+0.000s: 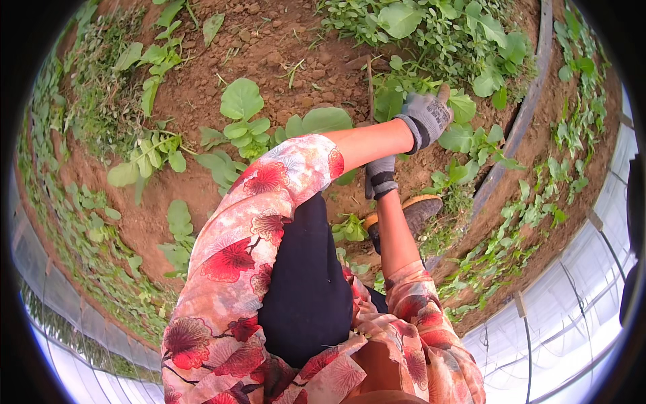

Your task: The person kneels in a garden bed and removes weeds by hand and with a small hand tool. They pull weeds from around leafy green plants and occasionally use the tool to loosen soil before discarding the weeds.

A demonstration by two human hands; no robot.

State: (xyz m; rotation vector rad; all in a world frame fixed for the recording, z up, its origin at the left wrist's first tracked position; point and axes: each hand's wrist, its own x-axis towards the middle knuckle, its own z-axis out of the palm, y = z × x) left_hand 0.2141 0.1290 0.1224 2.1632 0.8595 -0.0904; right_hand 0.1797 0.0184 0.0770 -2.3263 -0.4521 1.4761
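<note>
My left hand (426, 118), in a grey knit glove with printing on its back, reaches across to the right among broad-leaved green plants (459, 106). One soiled fingertip sticks out; the other fingers are blurred or hidden, so whether they grip leaves cannot be told. Below it, partly covered by my left forearm, my right hand (382, 174) wears a matching glove. It is closed around a thin-handled hand tool (371, 91), whose shaft runs up past my forearm to the soil. The tool's head, near the weeds, is hard to make out.
Dense low weeds (429, 40) grow at the top right beside a dark edging strip (522, 101). Leafy seedlings (242, 111) stand in the brown soil (272, 55). Pulled weeds (108, 101) lie left. My shoe (421, 212) is by the strip. Plastic greenhouse sheeting (555, 313) lines the side.
</note>
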